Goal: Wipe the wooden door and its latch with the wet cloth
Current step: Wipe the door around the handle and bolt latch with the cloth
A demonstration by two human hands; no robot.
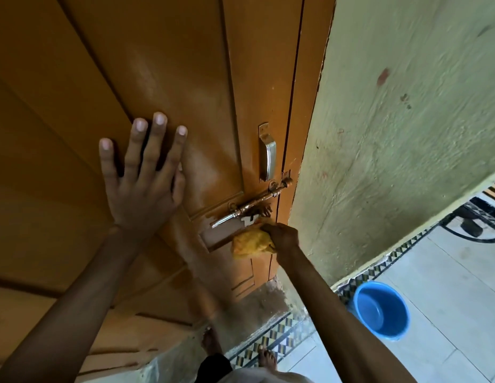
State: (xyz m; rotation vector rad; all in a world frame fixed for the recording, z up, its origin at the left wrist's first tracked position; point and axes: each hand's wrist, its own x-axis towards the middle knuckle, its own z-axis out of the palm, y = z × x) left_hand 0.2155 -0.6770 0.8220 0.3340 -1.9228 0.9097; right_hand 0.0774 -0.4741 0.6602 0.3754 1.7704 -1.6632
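The orange-brown wooden door [163, 64] fills the left and centre of the head view. Its metal sliding latch [254, 203] sits low on the right stile, under a silver pull handle [268, 153]. My left hand [142, 175] lies flat on the door panel with fingers spread, holding nothing. My right hand [280, 234] grips a bunched yellow cloth [250, 243] and presses it against the door just below the latch. Damp streaks shine on the wood around the latch.
A rough pale green wall [401, 120] stands right of the door frame. A blue bucket [381, 309] sits on the tiled floor at the lower right. My bare feet [265, 355] are on the patterned threshold tiles below. A dark metal object lies at the far right.
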